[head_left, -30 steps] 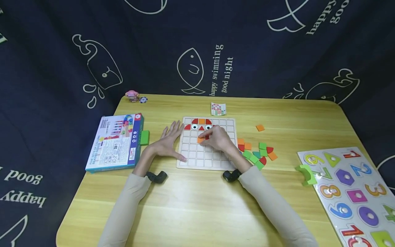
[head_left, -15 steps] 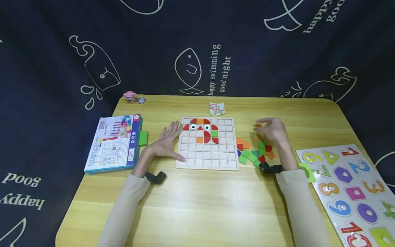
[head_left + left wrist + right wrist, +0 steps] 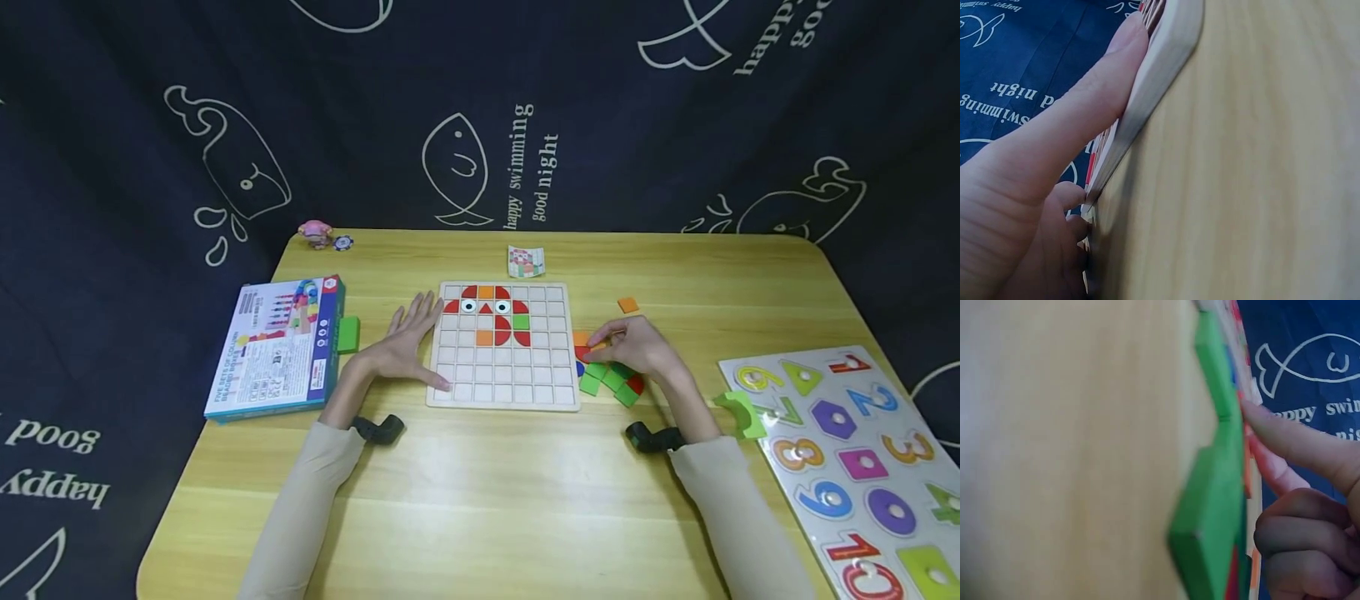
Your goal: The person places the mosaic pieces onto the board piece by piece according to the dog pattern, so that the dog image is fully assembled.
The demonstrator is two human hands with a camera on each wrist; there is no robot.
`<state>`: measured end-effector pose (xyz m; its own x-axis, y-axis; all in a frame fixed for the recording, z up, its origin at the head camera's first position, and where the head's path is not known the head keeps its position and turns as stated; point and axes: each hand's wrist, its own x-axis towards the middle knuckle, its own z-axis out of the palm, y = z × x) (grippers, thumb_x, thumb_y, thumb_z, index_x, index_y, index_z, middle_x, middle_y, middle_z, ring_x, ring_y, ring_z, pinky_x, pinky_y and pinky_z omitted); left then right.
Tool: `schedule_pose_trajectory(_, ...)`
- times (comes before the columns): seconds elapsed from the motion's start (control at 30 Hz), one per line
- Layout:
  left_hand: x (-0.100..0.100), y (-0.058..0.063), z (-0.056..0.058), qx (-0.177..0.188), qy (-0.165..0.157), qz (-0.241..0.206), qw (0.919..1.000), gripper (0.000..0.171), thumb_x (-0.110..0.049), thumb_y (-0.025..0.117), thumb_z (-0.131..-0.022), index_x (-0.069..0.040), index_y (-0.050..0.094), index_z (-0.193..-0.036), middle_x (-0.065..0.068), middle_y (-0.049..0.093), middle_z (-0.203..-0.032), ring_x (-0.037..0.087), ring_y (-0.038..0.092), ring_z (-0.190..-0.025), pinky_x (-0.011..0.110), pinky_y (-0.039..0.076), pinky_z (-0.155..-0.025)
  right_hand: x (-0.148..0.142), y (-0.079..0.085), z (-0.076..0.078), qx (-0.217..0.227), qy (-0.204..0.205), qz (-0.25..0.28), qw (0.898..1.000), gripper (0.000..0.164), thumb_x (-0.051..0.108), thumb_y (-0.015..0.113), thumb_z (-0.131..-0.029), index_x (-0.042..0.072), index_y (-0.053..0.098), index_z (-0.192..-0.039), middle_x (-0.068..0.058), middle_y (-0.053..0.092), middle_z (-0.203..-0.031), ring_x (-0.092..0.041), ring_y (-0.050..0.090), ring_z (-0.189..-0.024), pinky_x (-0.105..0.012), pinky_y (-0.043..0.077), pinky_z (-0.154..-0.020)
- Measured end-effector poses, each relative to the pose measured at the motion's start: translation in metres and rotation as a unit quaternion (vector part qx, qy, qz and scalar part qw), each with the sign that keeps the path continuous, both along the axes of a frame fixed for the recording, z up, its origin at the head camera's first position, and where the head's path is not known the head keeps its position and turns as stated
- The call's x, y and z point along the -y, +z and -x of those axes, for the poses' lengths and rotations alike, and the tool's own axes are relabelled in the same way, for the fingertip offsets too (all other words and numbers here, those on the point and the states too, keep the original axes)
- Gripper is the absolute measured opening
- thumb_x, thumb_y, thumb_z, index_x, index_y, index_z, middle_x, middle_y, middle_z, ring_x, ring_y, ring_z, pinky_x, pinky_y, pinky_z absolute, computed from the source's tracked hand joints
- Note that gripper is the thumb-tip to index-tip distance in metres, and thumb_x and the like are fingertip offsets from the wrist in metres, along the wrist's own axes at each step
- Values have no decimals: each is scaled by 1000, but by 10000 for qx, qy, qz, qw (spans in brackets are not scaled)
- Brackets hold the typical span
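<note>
Grid board (image 3: 487, 376): pale, lying flat on the table (image 3: 487, 500) at the centre of the frame. Its upper rows hold red pieces, two orange squares, one green square (image 3: 521, 322) and two eye tiles (image 3: 468, 307), together much like an animal's face. The lower rows are bare.

Left hand (image 3: 397, 354): left of centre. Fingers spread along the board's left edge, thumb at its lower left, apparently to keep it from sliding.

Right hand (image 3: 637, 344): right of centre, over the tile pile (image 3: 591, 383). Thumb and forefinger reach a red tile (image 3: 583, 355) at the pile's left end, other fingers curled in; from where I stand I cannot tell whether it is pinched. The pile sits against the board's right side, presumably for a short reach.

Orange tile (image 3: 627, 306): alone, above the pile.

Picture card (image 3: 526, 262): upper centre, face up, printed with a small coloured grid; probably set beyond the board so the hands do not cover it.

Box (image 3: 273, 350): left of frame, lettered "FIVE SETS OF COLUMN BEADED BOXES"; finer print illegible, no brand readable. Green block (image 3: 348, 335) just beside it.

Number board (image 3: 873, 437): lower right, knobbed numerals including 1, 2, 3, 7, 8 and 10.

Curtain (image 3: 600, 125): dark, behind the table, printed "happy swimming good night", the lines running upward.
</note>
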<state>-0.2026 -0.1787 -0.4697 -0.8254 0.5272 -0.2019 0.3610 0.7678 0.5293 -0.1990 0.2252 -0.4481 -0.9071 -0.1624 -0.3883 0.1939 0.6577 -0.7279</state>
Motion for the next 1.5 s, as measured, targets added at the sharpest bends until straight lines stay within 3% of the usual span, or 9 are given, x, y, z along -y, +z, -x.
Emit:
schedule_pose_trajectory(0.2,1,1,0,26,14,-31,10000,141,-64,82,-59,-16,-10,-155,10,-21,-162,30,-22,-149,56,-12,-120,7,-2,-3,-345,219,-236,9989,27,31,82,-76,13,73,-94,3,36,-61,-17,32,-56,-25,24,-50)
schedule_pose_trajectory(0.4,2,0,0,3,4,-39,10000,141,-65,81,-60,-16,-9,-155,10,-21,-162,29,-22,-149,56,-12,-120,4,6,-4,-547,68,-957,9939,31,39,76,-81,10,68,-87,3,55,-64,-14,44,-57,-25,34,-50)
schedule_pose_trajectory(0.5,2,0,1,2,2,-42,10000,141,-65,81,-59,-16,-9,-155,10,-21,-162,29,-22,-149,56,-12,-120,1,10,-4,-629,134,-1157,9912,30,39,71,-86,9,68,-88,3,54,-64,-15,44,-54,-25,35,-49)
schedule_pose_trajectory(0.63,2,0,1,23,12,-85,10000,142,-66,81,-58,-16,-8,-156,10,-21,-162,29,-22,-149,55,-13,-120,-1,11,0,-526,377,-851,9943,23,29,71,-87,11,70,-100,4,45,-58,-15,39,-50,-25,33,-47)
schedule_pose_trajectory(0.8,2,0,1,-13,19,-82,10000,142,-67,81,-58,-16,-8,-156,11,-21,-162,29,-22,-149,55,-13,-120,-4,11,5,-330,670,-329,9967,29,14,74,-83,11,68,-112,5,33,-52,-12,32,-47,-24,33,-48)
schedule_pose_trajectory(1.1,2,-1,1,-12,-5,-77,10000,142,-67,81,-58,-17,-8,-156,11,-21,-162,30,-22,-149,55,-13,-120,-7,13,9,259,897,-66,9956,34,7,73,-81,8,66,-114,4,39,-55,-13,37,-49,-22,32,-47)
schedule_pose_trajectory(1.3,2,-2,2,-22,-20,-66,10000,141,-68,80,-58,-17,-8,-156,11,-21,-162,30,-21,-149,55,-13,-120,-9,10,10,18,804,-271,9964,32,13,76,-81,8,66,-111,4,36,-55,-14,36,-51,-24,33,-48)
schedule_pose_trajectory(1.5,3,-2,2,7,18,-102,9999,142,-68,81,-57,-16,-8,-156,11,-21,-162,30,-22,-149,55,-13,-121,-8,8,12,-551,1232,-750,9880,27,18,72,-87,6,63,-110,1,40,-59,-15,37,-54,-25,33,-49)
